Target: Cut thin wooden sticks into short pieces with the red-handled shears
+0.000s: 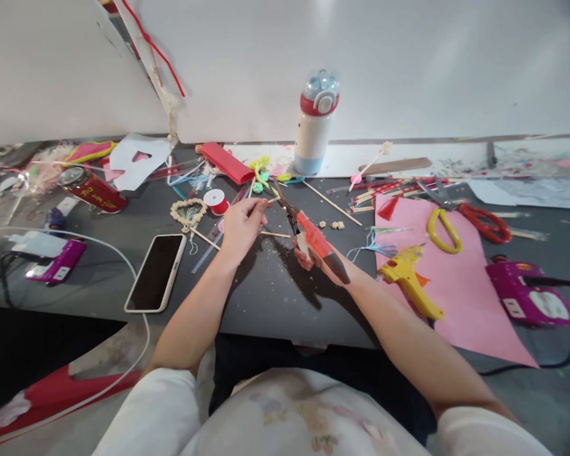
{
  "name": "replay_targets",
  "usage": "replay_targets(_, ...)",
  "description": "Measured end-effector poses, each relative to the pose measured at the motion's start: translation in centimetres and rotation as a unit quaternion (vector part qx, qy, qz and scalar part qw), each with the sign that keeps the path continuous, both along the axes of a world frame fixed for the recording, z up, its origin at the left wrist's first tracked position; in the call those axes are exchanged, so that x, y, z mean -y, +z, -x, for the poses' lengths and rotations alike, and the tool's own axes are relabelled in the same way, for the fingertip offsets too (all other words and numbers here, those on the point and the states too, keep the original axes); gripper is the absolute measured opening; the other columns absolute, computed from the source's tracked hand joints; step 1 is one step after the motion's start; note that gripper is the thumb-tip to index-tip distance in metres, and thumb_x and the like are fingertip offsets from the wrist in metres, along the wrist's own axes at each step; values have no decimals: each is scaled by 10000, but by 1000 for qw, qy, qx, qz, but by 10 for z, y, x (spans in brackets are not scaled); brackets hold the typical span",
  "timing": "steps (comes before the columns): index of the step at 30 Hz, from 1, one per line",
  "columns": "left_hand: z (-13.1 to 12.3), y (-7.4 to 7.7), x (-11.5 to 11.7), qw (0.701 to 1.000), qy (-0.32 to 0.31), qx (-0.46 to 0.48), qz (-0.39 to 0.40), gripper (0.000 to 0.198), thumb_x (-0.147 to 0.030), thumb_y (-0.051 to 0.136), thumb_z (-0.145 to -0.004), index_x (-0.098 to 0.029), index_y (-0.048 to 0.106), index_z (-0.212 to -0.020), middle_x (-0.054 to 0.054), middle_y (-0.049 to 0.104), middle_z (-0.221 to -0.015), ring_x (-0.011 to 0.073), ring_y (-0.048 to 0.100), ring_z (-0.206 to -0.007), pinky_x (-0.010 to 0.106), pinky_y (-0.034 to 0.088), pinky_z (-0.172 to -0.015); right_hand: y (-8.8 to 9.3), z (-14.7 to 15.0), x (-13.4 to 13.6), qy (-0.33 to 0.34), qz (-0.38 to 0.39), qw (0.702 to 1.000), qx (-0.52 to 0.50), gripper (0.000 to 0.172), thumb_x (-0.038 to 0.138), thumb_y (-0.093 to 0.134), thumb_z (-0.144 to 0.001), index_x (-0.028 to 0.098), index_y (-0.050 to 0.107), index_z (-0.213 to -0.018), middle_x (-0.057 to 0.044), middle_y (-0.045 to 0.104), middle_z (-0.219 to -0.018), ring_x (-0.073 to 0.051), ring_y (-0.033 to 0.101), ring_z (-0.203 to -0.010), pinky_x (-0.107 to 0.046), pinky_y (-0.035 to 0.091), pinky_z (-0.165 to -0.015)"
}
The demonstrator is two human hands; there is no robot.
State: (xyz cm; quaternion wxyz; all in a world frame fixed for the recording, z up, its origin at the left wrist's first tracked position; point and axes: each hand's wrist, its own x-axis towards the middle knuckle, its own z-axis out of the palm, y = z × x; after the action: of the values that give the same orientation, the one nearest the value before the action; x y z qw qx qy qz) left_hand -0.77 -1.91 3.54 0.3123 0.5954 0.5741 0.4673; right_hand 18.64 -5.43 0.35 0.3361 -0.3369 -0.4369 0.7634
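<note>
My left hand [245,225] is closed in a pinch on a thin wooden stick [274,199], whose short pale end sticks out toward the right. My right hand [313,253] is wrapped around red-handled shears [313,229], their handle tipped dark brown. The dark jaws of the shears point up and left and meet the stick's end; whether they bite on it I cannot tell. Small pale cut pieces [337,225] lie right of the jaws. Left of my left hand are a spool of red thread [216,201] and a heart-shaped beaded ring [189,214].
A white bottle [313,136] stands behind my hands. At left are a phone [156,273], a red can [95,190] and a purple power block [57,261]. Pink paper [465,291] at right carries a yellow glue gun [411,278] and scissors [479,221]. A wall panel [408,69] rises behind.
</note>
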Motion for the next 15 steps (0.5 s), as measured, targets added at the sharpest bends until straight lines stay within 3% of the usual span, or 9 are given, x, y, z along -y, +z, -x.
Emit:
replay_targets(5, 0, -1, 2, 998, 12, -58, -35, 307, -453, 573, -898, -201, 693, -773, -19, 612, -548, 120, 517, -504, 255, 371, -515, -1, 0, 0, -9, 41, 999, -15, 392, 516, 730, -730, 214, 524, -871, 62, 437, -582, -98, 365, -495, -278, 275, -486)
replay_targets(15, -2, 1, 3, 996, 8, -83, -40, 312, -431, 549, -917, -201, 702, -773, -21, 609, -534, 125, 527, -499, 265, 379, -539, -5, 1, -2, -24, 59, 997, -30, 442, 460, 818, -661, 224, 537, -906, 61, 479, -638, -89, 371, -501, -274, 269, -488)
